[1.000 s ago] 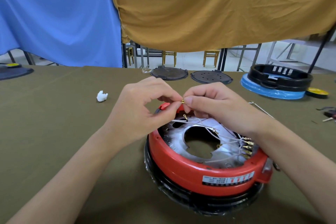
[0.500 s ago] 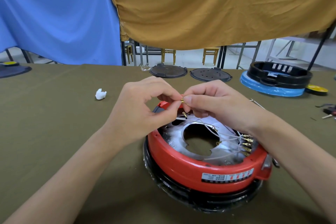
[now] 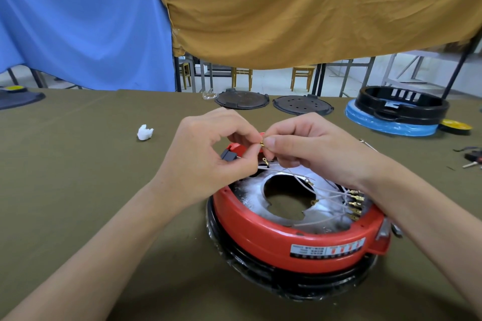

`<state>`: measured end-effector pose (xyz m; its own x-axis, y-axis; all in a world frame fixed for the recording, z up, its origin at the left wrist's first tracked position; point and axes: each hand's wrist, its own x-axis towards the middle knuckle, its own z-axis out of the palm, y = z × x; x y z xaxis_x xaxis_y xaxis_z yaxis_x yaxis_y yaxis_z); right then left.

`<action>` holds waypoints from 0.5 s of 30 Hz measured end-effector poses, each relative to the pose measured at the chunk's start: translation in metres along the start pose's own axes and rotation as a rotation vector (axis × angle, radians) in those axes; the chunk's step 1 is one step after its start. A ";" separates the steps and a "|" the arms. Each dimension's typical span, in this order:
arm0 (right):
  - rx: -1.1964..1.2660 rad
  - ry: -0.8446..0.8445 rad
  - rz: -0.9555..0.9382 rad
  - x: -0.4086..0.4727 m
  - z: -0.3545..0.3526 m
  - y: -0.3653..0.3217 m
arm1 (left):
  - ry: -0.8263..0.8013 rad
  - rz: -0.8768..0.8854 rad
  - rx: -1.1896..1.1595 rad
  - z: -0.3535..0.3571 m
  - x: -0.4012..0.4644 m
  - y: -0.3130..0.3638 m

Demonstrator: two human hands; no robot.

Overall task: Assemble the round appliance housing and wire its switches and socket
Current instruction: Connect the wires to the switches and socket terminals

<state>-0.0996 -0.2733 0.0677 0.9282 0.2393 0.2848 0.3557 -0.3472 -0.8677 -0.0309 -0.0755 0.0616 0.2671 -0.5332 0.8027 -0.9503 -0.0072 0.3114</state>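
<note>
A round red housing (image 3: 287, 240) lies on a black base ring in front of me, its silvery inner plate open in the middle. White wires (image 3: 326, 197) with brass terminals run across it to a row of connectors at the right rim. My left hand (image 3: 208, 161) and my right hand (image 3: 310, 154) meet above the housing's far rim, and both pinch one small brass wire terminal (image 3: 263, 143) between fingertips. A black switch (image 3: 229, 156) sits at the far left rim, just below my left fingers.
On the olive cloth table (image 3: 78, 190) lie a white crumpled scrap (image 3: 145, 132), two dark round lids (image 3: 242, 99) (image 3: 302, 105) at the back, and a black ring on a blue housing (image 3: 396, 114) at the back right. Small tools (image 3: 472, 159) lie at the right edge.
Both hands keep pinching the terminal at the same spot over the far rim. The black switch at the rim now shows more clearly below my left fingers.
</note>
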 end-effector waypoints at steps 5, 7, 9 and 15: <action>-0.003 -0.006 0.002 -0.002 0.000 -0.002 | -0.013 -0.005 -0.007 0.000 0.001 -0.001; 0.005 -0.010 0.001 -0.001 0.002 -0.003 | -0.020 -0.025 -0.040 -0.001 0.001 -0.003; 0.008 -0.001 0.010 -0.001 0.003 -0.004 | -0.029 -0.054 -0.086 -0.003 0.001 -0.005; -0.099 0.049 0.003 -0.002 0.006 -0.009 | -0.033 -0.144 -0.210 -0.002 0.000 -0.015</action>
<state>-0.1055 -0.2656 0.0720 0.9326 0.1944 0.3042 0.3600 -0.4367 -0.8245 -0.0163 -0.0740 0.0579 0.3890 -0.5667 0.7263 -0.8476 0.0887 0.5232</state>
